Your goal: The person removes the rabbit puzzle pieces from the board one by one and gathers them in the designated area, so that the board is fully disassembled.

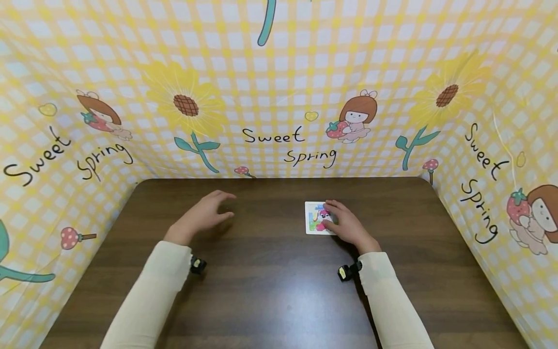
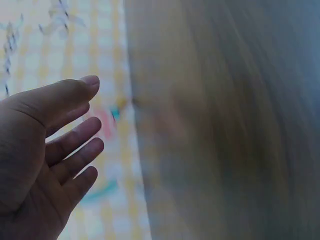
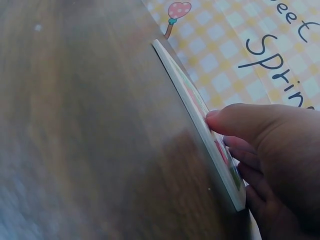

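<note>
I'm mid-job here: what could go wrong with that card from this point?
The square cartoon card might swivel or slip, since the right hand is only at its right side and the left hand is well apart from it. The right hand also covers part of the printed face, so details there might be misread.

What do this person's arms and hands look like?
Both sleeves are long and cream-coloured. The left hand and right hand are bare. Small black devices with yellowish patches sit at the wrists; what looks like a dark cable runs beside the right sleeve.
</note>
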`<state>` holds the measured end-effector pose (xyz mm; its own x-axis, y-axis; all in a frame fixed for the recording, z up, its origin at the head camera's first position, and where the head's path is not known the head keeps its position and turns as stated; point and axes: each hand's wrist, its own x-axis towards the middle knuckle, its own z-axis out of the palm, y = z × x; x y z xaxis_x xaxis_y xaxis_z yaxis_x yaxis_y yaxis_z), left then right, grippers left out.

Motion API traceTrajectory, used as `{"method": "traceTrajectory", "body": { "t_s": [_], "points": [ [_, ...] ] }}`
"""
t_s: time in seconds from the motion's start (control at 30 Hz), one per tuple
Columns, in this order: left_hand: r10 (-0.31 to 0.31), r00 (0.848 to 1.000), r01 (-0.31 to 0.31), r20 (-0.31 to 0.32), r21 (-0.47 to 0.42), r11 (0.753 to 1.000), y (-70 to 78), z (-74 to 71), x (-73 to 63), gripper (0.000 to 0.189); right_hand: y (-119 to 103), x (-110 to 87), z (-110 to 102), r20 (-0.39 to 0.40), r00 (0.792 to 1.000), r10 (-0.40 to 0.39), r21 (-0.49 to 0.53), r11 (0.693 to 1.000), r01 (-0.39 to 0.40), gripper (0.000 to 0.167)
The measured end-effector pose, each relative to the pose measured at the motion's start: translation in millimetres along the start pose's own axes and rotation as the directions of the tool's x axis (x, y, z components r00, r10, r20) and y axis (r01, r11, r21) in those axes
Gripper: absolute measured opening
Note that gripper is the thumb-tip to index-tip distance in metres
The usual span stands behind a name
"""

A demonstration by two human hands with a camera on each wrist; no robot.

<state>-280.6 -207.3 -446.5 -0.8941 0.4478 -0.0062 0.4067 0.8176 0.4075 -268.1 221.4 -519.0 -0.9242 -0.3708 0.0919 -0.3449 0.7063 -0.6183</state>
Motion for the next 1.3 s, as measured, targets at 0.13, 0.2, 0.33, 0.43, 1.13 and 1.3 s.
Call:
{"method": "traceTrajectory", "body": {
  "t_s": [0.13,0.2,0.33,0.43,1.13,1.3],
  "points": [
    [0.052,0.999,-0.052,0.015,-0.008,0.999,41.8,12.6,21.2,0.054,1,-1.0,0,-0.016,1.0,-0.009,0.008,1.0,0.009,0.058],
    [0.066,0.997,-0.066,0.028,-0.009,0.998,60.4,18.7,31.7,0.055,2,-1.1,0,-0.027,0.999,-0.019,0.011,1.0,0.02,0.058],
    [0.08,0.996,-0.08,0.042,-0.001,0.997,94.7,29.6,52.0,0.057,4,-1.0,2,-0.038,0.999,-0.028,0.011,1.0,0.029,0.059],
    [0.091,0.995,-0.091,0.034,-0.003,0.996,117.7,37.4,66.8,0.059,5,-1.1,3,-0.034,0.999,-0.025,0.004,1.0,0.025,0.059],
    [-0.018,0.997,0.012,0.079,0.086,0.996,175.6,126.6,130.4,0.058,4,1.4,1,-0.042,0.999,-0.034,0.027,0.999,0.036,0.059],
    [-0.012,0.998,0.009,0.06,0.057,0.998,174.8,131.7,130.2,0.055,6,2.6,1,-0.031,0.999,-0.033,0.017,0.999,0.033,0.059]
  ]
}}
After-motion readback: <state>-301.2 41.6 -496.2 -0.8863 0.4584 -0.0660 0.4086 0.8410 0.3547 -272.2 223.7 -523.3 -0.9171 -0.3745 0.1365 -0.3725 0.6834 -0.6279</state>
